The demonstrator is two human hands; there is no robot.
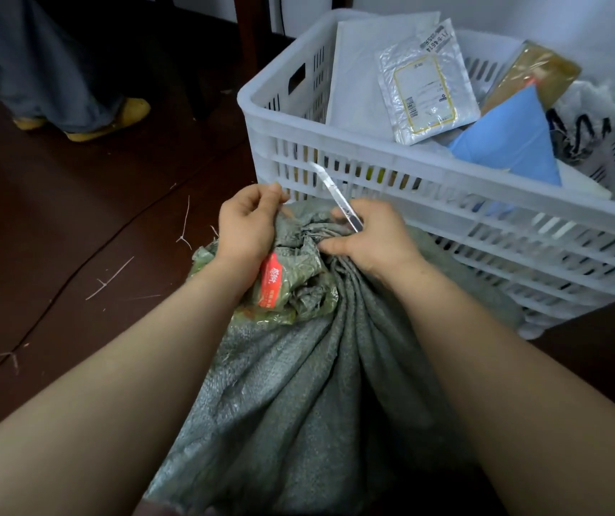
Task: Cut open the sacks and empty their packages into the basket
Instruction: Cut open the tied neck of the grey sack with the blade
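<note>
the big grey-green sack [298,385] lies on the dark floor [56,217], right up against the white basket [279,124], and its top is bunched up tight. the left hand [250,229] pinches the bunched top, just above a red tag [274,281]. the right hand [371,242] grips a thin knife [330,189] — the blade points up toward the basket. packages [425,83] sit in the basket — white, clear, blue and brown ones. little cut strings [110,279] lie on the floor.
</note>
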